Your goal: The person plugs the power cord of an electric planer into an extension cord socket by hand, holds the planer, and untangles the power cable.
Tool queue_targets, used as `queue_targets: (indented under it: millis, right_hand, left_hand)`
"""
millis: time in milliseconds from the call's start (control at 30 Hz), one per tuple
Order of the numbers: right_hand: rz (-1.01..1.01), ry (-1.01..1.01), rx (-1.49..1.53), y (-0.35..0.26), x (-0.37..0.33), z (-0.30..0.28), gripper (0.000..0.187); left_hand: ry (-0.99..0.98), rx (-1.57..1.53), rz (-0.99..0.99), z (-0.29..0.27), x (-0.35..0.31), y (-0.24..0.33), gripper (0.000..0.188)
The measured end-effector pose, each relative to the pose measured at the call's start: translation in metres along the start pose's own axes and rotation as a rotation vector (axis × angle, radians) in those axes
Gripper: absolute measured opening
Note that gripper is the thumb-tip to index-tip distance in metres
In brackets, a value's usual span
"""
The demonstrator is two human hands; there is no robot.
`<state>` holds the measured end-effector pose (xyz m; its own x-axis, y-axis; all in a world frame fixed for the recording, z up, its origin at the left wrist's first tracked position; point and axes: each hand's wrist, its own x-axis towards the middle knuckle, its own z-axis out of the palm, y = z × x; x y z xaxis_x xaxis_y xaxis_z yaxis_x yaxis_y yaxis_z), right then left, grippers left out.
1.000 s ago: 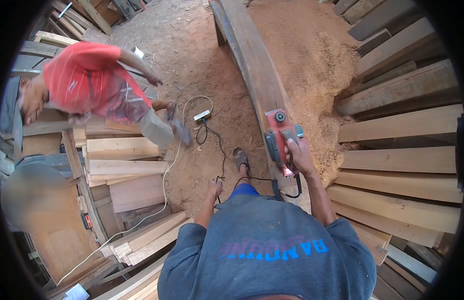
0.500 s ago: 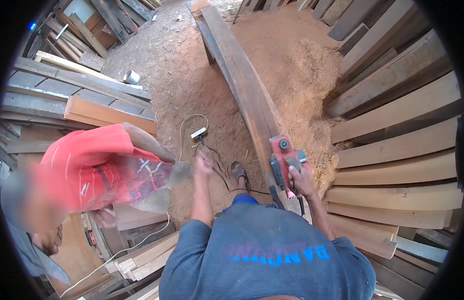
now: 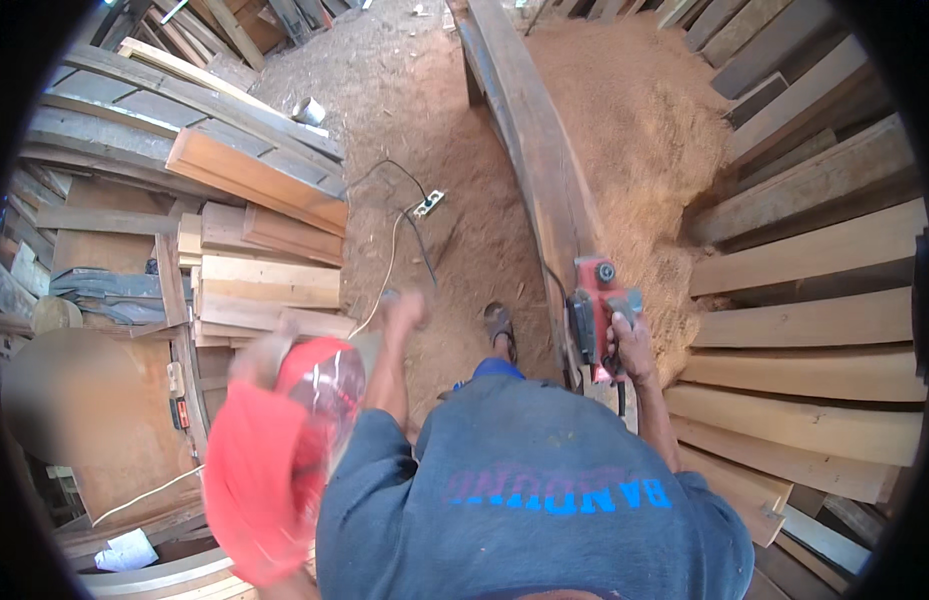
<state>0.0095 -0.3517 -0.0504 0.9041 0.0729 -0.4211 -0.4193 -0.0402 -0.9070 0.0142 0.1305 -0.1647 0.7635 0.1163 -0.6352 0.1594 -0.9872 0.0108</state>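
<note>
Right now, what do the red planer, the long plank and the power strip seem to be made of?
The red planer has a smooth-looking casing, plastic or painted metal; I can't tell. The long plank seems bare wood: dull, streaked brown. The power strip is probably smooth plastic, judging by its pale, boxy case.

Soft light — black fisheye edges

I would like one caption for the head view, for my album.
The right grip holds a red power planer on a long wooden plank, beside spread sawdust.
</note>
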Motion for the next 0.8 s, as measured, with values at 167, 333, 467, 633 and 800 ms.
queue_targets:
  millis: [167, 333, 467, 633, 800]
  right_hand:
    - [-0.010, -0.037, 0.023, 0.008, -0.001, -0.006, 0.027]
    - [-0.015, -0.045, -0.001, -0.021, -0.005, 0.019, 0.028]
    - [0.046, -0.050, 0.025, -0.014, 0.012, 0.028, 0.024]
    - [0.075, -0.082, 0.110, -0.009, 0.022, 0.046, 0.020]
    - [0.046, -0.084, 0.023, -0.005, 0.039, 0.052, 0.024]
  left_hand:
    - [-0.021, -1.152, -0.231, 0.117, -0.048, 0.065, 0.025]
    - [-0.136, -1.640, -0.446, 0.154, -0.045, 0.040, 0.014]
    - [-0.119, -1.634, -0.475, 0.144, -0.043, 0.045, 0.016]
    - [-0.096, -1.435, -0.409, 0.167, -0.037, 0.056, 0.014]
    - [-0.156, -1.441, -0.433, 0.192, -0.047, 0.072, 0.017]
